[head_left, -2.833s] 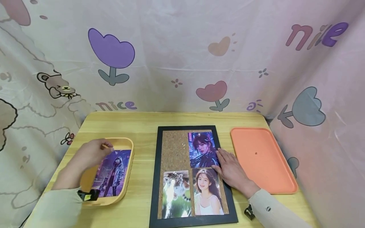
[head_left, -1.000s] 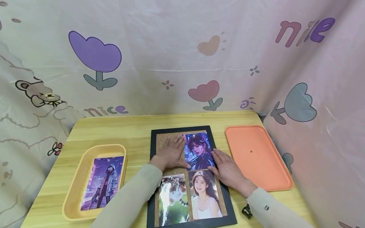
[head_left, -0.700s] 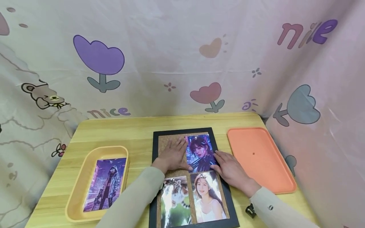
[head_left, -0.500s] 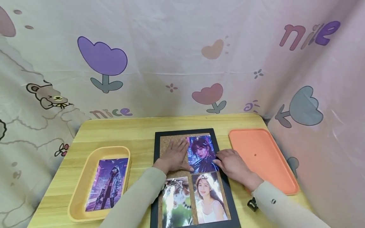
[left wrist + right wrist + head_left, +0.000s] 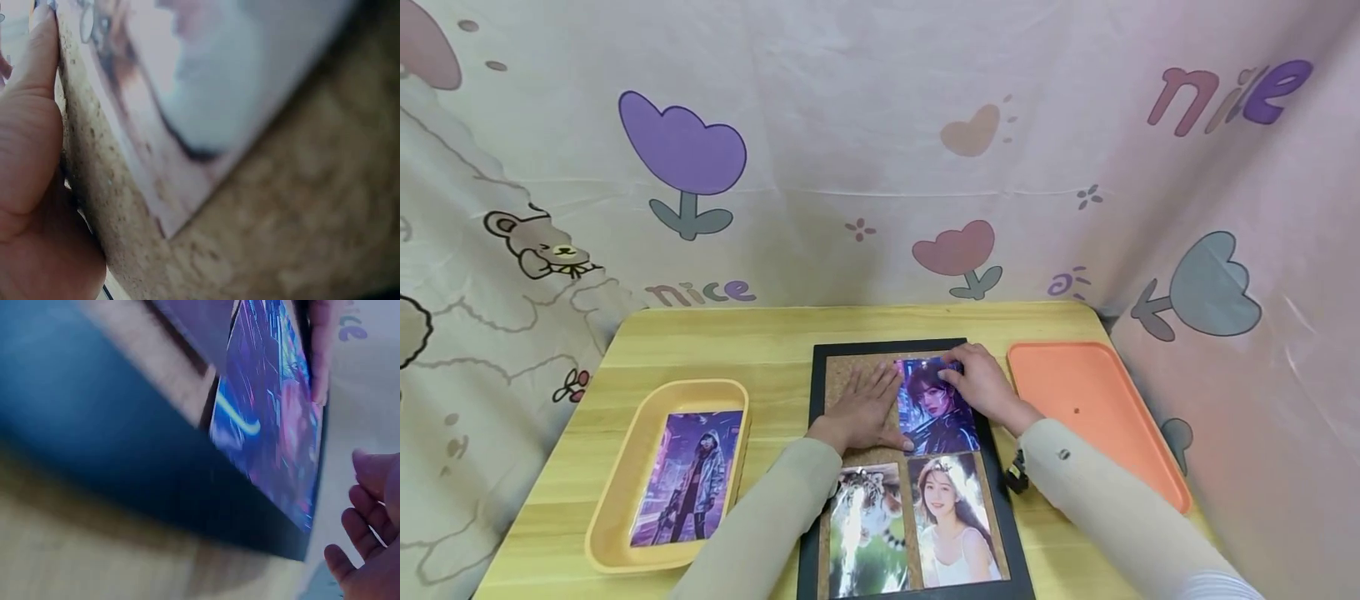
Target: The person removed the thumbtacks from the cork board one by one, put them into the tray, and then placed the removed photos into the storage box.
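My left hand [image 5: 863, 408] lies flat on the black-framed cork board [image 5: 850, 371], fingers spread, its fingertips and thumb at the left edge of a purple photo print [image 5: 928, 412]. Over that print's upper right corner is my right hand [image 5: 981, 385], its fingers loosely bent. The right wrist view shows these fingers apart from the print, with nothing between them. Below lie a tiger photo [image 5: 871, 529] and a portrait photo [image 5: 953, 529], side by side. The left wrist view shows one photo's corner [image 5: 169, 212] close up on the cork.
A yellow tray [image 5: 601, 525] at the left holds another purple print [image 5: 688, 479] of a hooded figure. An orange tray [image 5: 1090, 433] stands to the right of the board. A patterned curtain [image 5: 820, 150] closes off the table's back and sides.
My left hand came from the yellow tray onto the cork before the last second and has stayed there. My right hand has just moved up from the frame's right edge to the print's top corner.
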`<state>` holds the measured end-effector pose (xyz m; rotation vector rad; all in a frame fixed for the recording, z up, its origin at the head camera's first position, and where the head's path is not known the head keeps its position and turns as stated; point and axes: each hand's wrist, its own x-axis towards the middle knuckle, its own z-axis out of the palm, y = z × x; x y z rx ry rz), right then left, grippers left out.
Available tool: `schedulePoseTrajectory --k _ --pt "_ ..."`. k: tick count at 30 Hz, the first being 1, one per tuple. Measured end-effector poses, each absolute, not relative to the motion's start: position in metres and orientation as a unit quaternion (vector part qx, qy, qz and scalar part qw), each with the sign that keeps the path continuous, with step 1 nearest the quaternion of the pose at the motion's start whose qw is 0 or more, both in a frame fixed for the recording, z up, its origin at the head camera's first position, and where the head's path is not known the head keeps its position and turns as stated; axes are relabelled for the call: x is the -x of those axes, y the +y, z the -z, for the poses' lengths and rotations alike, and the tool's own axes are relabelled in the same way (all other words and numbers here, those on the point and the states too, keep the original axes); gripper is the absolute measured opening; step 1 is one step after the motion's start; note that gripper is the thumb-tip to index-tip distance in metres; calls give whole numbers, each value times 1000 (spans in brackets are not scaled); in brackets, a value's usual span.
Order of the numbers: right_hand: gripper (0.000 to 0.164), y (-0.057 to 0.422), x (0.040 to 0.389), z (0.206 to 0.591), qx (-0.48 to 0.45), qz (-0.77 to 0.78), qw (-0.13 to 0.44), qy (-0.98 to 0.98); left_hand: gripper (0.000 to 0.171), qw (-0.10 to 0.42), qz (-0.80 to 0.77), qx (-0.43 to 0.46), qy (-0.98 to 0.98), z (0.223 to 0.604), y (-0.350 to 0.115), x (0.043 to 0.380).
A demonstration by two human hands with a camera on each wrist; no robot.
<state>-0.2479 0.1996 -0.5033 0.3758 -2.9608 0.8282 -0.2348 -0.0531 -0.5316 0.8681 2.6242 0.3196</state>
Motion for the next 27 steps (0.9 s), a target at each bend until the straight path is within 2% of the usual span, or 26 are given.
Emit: schedulePoseTrajectory --k 3,8,27 --pt "22 190 261 515 -89 -312 13 -946 125 176 -112 -307 929 533 -53 237" --pt "22 182 275 529 -96 -328 20 -940 125 174 -109 -308 929 534 -53 238" --pt "18 182 285 544 -84 -334 -8 -939 125 182 -92 -308 929 534 -52 235"
